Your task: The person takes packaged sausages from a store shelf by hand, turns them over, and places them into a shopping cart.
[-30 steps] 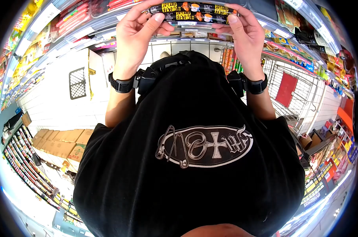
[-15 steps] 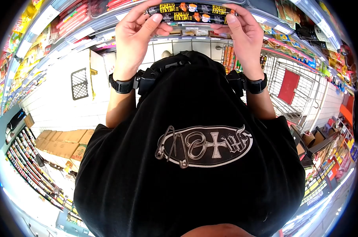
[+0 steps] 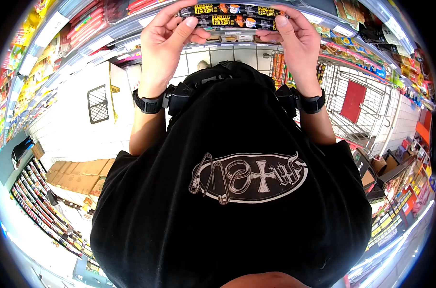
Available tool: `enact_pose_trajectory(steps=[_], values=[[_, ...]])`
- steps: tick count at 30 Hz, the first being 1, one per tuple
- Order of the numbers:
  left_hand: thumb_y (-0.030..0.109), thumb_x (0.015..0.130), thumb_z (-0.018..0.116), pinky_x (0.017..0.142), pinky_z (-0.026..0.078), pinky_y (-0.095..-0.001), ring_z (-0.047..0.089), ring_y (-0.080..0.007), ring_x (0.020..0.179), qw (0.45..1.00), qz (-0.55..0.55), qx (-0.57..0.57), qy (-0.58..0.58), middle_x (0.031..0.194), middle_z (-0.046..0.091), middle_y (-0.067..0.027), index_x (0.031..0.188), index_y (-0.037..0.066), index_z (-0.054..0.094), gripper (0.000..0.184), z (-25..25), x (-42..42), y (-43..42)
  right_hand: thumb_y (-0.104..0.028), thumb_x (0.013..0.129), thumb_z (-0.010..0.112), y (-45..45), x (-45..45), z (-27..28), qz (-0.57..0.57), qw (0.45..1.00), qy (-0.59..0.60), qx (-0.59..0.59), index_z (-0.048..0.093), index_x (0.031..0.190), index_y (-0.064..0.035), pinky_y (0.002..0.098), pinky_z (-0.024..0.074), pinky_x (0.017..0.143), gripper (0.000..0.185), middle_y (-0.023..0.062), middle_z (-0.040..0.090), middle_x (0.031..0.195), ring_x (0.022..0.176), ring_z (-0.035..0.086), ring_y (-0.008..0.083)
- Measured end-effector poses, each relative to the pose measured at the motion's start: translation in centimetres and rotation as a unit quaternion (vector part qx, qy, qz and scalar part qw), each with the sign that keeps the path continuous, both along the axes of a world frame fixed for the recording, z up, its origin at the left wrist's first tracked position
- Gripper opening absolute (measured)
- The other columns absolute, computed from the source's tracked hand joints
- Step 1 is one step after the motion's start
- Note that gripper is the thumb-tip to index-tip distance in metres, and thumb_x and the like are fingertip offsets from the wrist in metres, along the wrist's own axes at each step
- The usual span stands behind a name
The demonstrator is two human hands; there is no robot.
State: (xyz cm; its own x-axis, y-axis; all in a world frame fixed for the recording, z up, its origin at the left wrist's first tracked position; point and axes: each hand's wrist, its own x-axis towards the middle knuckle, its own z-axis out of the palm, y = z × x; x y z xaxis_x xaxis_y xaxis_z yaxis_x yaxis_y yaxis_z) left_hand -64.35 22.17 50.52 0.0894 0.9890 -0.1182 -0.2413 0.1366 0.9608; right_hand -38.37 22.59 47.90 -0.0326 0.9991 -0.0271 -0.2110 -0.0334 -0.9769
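Two long black-wrapped sausage sticks (image 3: pixel 221 21) lie side by side, held level at the top of the head view. Yellow lettering and small pictures of a sausage and a cup show on their wrappers. My left hand (image 3: pixel 166 41) grips their left ends, its thumb on the near stick and its fingers curled behind. At the right ends, my right hand (image 3: pixel 297 41) pinches them the same way, thumb towards me. Both hands are closed, and part of each stick's end is covered by the fingers.
Shelves of packaged snacks (image 3: pixel 83 29) curve across the front, with price labels along their edges. A wire cart (image 3: pixel 371 103) with a red panel stands to the right. Cardboard boxes (image 3: pixel 78 174) are stacked at the left, near a white box with a black grille (image 3: pixel 98 104).
Both hands keep their hold on the sausage sticks, almost unmoved. The surroundings have shifted very slightly in the view.
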Motion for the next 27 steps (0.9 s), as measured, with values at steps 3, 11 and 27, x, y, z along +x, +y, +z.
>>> enact_pose_trajectory(steps=[3, 11, 27], values=[[-0.002, 0.103, 0.056, 0.073, 0.059, -0.0271, 0.07, -0.0144, 0.078, 1.0, -0.002, 0.007, -0.008, 0.091, 0.072, -0.01, 0.138, -0.003, 0.056, 0.034, -0.4, 0.0, 0.0, -0.011, 0.106, 0.059, -0.1, 0.1, -0.1, -0.003, 1.0, 0.003, 0.002, 0.06, 0.127, 0.005, 0.0301, 0.0638, 0.071, 0.027, 0.009, 0.071, 0.106, 0.081, 0.075, 0.0187], [-0.002, 0.104, 0.055, 0.074, 0.059, -0.0279, 0.07, -0.0139, 0.08, 1.0, -0.011, 0.0, -0.01, 0.094, 0.071, -0.0092, 0.137, -0.002, 0.055, 0.033, -0.5, 0.1, 0.0, -0.015, 0.106, 0.061, -0.1, 0.3, -0.3, -0.001, 1.0, 0.008, -0.019, 0.061, 0.127, 0.0048, 0.0297, 0.0638, 0.07, 0.029, 0.0093, 0.071, 0.107, 0.08, 0.074, 0.0184], [-0.002, 0.103, 0.056, 0.071, 0.059, -0.028, 0.07, -0.016, 0.077, 0.999, -0.025, 0.036, -0.027, 0.091, 0.071, -0.0113, 0.138, -0.002, 0.053, 0.035, -1.9, -0.5, 0.3, -0.021, 0.106, 0.063, 0.0, 0.3, -0.1, 0.001, 0.998, 0.005, -0.057, 0.063, 0.121, 0.004, 0.0286, 0.0628, 0.067, 0.029, 0.0072, 0.069, 0.103, 0.076, 0.074, 0.0189]])
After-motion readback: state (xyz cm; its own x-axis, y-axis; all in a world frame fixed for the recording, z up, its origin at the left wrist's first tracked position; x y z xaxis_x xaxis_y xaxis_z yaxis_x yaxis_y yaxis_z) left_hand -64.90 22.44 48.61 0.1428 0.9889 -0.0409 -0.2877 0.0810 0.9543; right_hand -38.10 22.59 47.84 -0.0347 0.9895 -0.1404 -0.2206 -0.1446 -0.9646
